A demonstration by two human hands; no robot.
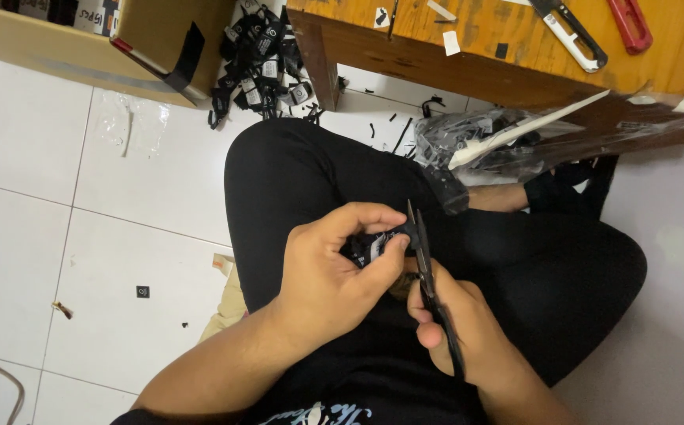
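Left hand (334, 271) curled over the lap, thumb and forefinger pinching a small black tag (375, 245). Right hand (460, 334) in a closed grip around black snips (428, 275), blades up at the tag. Wooden surface (468, 59) edge ahead; bare floor (82, 220) to the left.

Person seated on white tiled floor (82, 236). Low orange-brown wooden worktop (468, 47) ahead, bearing white-handled thread snips (570, 31) left of red-handled cutter (629, 22). Brown cardboard box (106, 39) on floor far left; pile of black tagged straps (259, 59) between box and worktop. Clear plastic bag (530, 142) below worktop edge, above lap.
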